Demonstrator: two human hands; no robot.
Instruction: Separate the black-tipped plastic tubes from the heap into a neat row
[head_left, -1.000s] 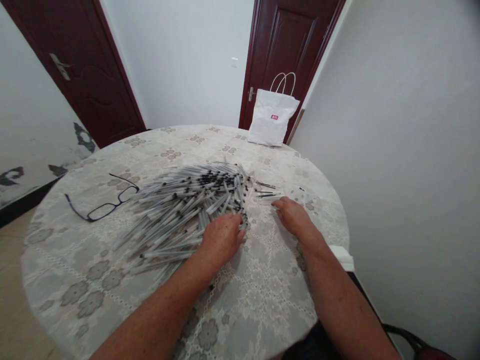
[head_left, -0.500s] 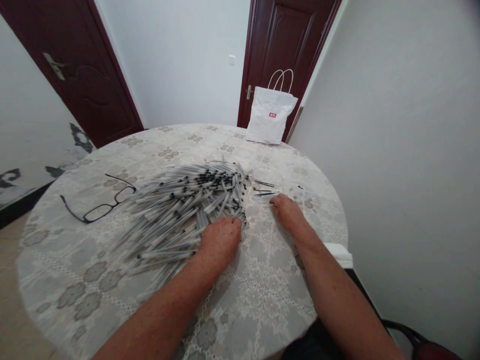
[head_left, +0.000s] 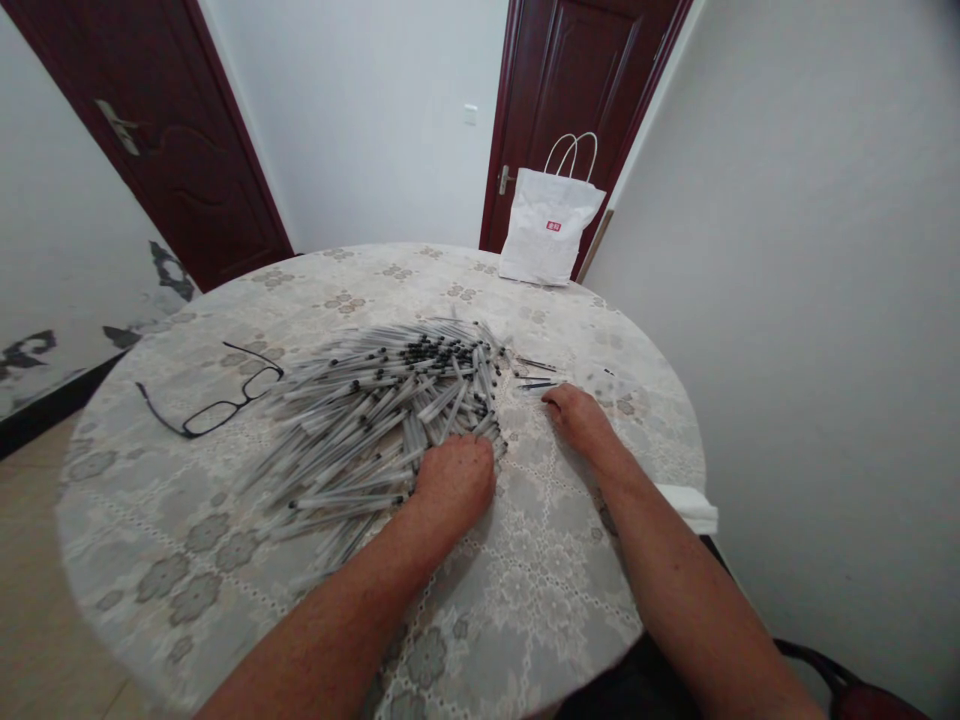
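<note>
A large heap of thin, clear pen-like tubes with black ends spreads over the left and middle of the table. At its right front edge rests my left hand, fingers curled down and closed among the tubes. What they grip is hidden beneath the hand. My right hand lies on the cloth to the right of the heap, its thumb and fingers pinched together. Anything in that pinch is too small to make out. Just beyond its fingertips are a few slim dark sticks like pen refills.
Black-framed glasses lie unfolded left of the heap. A white paper bag with rope handles stands at the table's far edge. Something white and folded sits at the right edge. A patterned cloth covers the round table.
The whole view has shifted slightly, so things appear a little farther right. Both hands stay at almost the same spots on the table, with their fingers still closed.
</note>
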